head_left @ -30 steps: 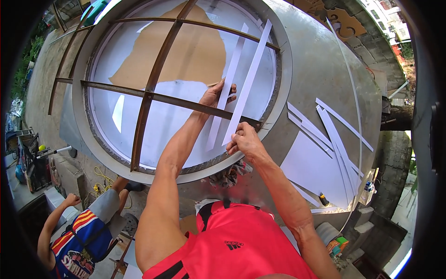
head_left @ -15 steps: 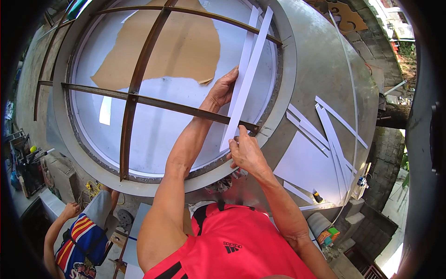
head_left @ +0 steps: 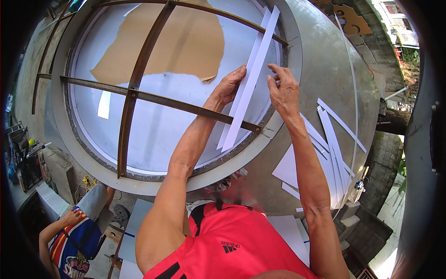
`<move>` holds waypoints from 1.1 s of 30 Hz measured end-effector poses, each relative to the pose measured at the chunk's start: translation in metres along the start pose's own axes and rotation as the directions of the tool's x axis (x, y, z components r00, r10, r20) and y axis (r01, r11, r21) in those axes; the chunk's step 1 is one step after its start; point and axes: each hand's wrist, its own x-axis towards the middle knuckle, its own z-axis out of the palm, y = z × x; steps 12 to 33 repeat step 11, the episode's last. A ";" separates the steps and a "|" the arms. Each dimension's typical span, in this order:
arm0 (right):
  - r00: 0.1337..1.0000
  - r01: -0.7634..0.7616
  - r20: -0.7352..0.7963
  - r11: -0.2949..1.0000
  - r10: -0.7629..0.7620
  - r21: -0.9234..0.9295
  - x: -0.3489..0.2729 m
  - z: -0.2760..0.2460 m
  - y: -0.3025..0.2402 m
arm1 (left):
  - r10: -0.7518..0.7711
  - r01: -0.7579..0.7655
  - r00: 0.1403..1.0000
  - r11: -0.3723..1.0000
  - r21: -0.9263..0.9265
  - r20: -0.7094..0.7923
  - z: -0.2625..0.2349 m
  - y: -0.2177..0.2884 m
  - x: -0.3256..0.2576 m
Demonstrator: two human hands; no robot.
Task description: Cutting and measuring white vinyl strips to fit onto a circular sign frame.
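Note:
Two long white strips [head_left: 254, 76] lie slantwise, one partly over the other, across the right side of a large round metal frame [head_left: 183, 186]. My left hand [head_left: 231, 85] is closed at their left edge; its fingers partly go out of sight behind them. That forearm passes beneath a rusty crossbar [head_left: 179, 107]. Just right of the strips, my right hand [head_left: 284, 90] is raised over the frame's rim, fingers apart and bent, holding nothing. Inside the ring, a torn piece of brown cardboard [head_left: 181, 46] rests on a pale sheet.
Several white offcut strips [head_left: 331, 139] and a white sheet [head_left: 288, 169] lie on the grey metal surface [head_left: 320, 69] to the right. A long thin strip [head_left: 355, 102] curves along its edge. At lower left sits another person [head_left: 76, 237], beside yellow cord [head_left: 86, 183].
My right hand has left the lower end of the front strip and moved up and to the right. The strips' lower ends now lie closer together. My left hand stays beside them.

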 end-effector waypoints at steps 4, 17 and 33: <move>1.000 0.022 0.017 0.999 -0.021 -0.041 0.030 0.013 0.031 | 0.005 -0.005 1.000 1.000 -0.023 -0.024 0.005 0.001 0.005; 0.986 -0.096 0.142 0.995 0.091 0.032 0.048 0.031 0.045 | 0.010 -0.012 0.999 0.997 -0.081 -0.034 -0.014 -0.011 -0.002; 0.986 -0.096 0.142 0.995 0.091 0.032 0.048 0.031 0.045 | 0.010 -0.012 0.999 0.997 -0.081 -0.034 -0.014 -0.011 -0.002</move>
